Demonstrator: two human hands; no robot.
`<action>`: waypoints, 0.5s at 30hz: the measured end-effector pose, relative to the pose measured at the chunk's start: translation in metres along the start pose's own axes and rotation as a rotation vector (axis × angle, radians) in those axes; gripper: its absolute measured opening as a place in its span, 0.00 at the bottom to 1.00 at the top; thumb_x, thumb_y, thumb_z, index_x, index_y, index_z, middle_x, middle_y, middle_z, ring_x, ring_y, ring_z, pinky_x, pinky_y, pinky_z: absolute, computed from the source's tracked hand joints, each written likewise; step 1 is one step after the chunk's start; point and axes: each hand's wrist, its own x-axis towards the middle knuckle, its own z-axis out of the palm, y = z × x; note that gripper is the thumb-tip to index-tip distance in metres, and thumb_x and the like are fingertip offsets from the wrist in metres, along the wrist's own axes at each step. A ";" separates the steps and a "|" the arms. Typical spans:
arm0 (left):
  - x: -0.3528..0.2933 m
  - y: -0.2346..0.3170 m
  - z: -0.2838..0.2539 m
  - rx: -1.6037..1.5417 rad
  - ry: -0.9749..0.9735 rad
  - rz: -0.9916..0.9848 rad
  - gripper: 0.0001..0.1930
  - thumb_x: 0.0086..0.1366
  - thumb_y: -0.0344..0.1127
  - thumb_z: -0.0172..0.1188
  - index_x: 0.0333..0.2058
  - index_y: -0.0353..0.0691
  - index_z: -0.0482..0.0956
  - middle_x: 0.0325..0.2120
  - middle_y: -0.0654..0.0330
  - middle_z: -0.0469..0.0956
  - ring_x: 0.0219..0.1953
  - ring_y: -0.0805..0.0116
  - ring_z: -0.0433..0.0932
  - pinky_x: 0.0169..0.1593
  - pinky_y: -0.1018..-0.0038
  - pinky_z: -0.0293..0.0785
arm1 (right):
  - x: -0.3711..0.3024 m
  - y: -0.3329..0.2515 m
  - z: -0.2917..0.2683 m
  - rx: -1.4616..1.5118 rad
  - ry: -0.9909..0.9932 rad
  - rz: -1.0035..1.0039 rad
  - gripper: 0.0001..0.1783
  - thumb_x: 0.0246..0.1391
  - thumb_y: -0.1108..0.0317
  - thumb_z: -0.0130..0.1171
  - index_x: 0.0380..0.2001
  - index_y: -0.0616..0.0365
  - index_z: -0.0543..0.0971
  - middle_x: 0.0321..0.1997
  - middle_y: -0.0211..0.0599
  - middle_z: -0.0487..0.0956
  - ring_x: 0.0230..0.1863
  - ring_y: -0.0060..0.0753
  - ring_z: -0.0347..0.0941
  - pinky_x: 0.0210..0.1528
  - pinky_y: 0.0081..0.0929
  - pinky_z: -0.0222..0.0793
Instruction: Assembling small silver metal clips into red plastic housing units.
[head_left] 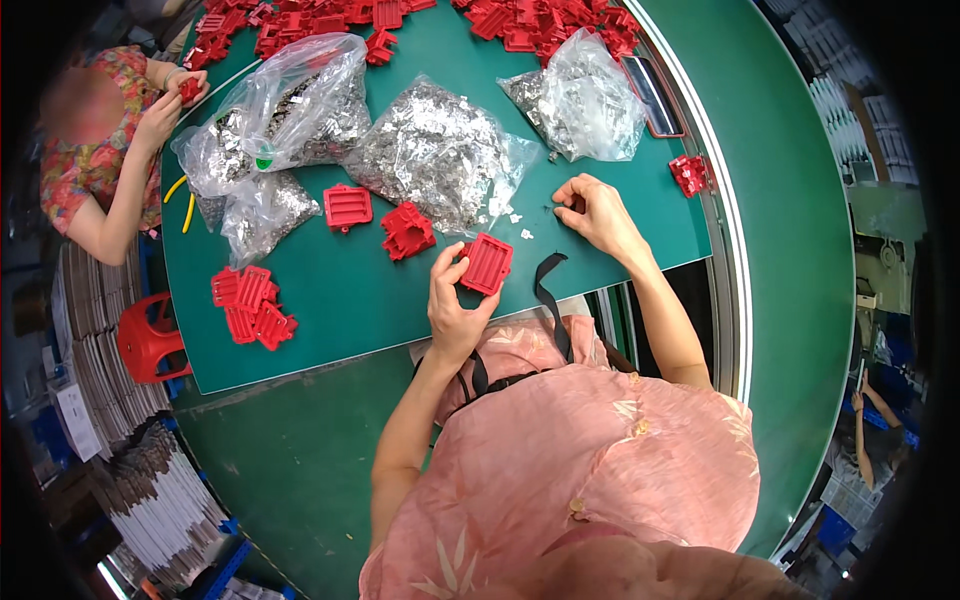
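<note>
My left hand (455,318) grips a red plastic battery-holder-like case (487,264) by its sides, its ribbed slots facing up, near the front edge of the green table (340,345). To the right, my right hand (602,217) is low over the table with fingers curled in a pinch. Anything between its fingertips is too small to make out. Tiny dark bits and small metal pieces (527,234) lie close to it. Beyond my left hand sit a red block of cases (408,231) and a single red case (348,207).
Clear bags of small metal parts (430,150) stand across the table, another bag (590,100) at right. Red cases (310,25) are heaped at the far edge. Several more (250,305) lie left. A phone (652,95) rests far right. A co-worker (105,150) handles a red part, near a red stool (152,338).
</note>
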 end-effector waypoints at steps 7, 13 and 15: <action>0.002 0.003 -0.001 0.017 0.007 0.000 0.33 0.47 0.26 0.80 0.50 0.37 0.71 0.57 0.45 0.75 0.57 0.47 0.78 0.58 0.59 0.76 | -0.012 -0.007 0.021 -0.048 0.104 -0.073 0.15 0.50 0.73 0.72 0.42 0.60 0.83 0.34 0.35 0.76 0.33 0.32 0.74 0.39 0.31 0.73; 0.002 0.003 -0.001 0.020 0.003 -0.004 0.33 0.47 0.26 0.80 0.50 0.38 0.71 0.57 0.45 0.75 0.57 0.47 0.78 0.58 0.59 0.76 | -0.007 -0.001 0.032 -0.089 0.257 -0.398 0.05 0.54 0.74 0.68 0.34 0.61 0.82 0.34 0.40 0.77 0.38 0.45 0.75 0.42 0.37 0.72; 0.002 0.003 -0.001 0.017 0.012 0.002 0.33 0.47 0.26 0.80 0.50 0.38 0.71 0.57 0.45 0.75 0.57 0.47 0.78 0.58 0.59 0.76 | -0.014 -0.011 0.029 0.031 0.199 -0.322 0.05 0.55 0.74 0.67 0.35 0.61 0.82 0.34 0.39 0.78 0.36 0.41 0.76 0.40 0.36 0.73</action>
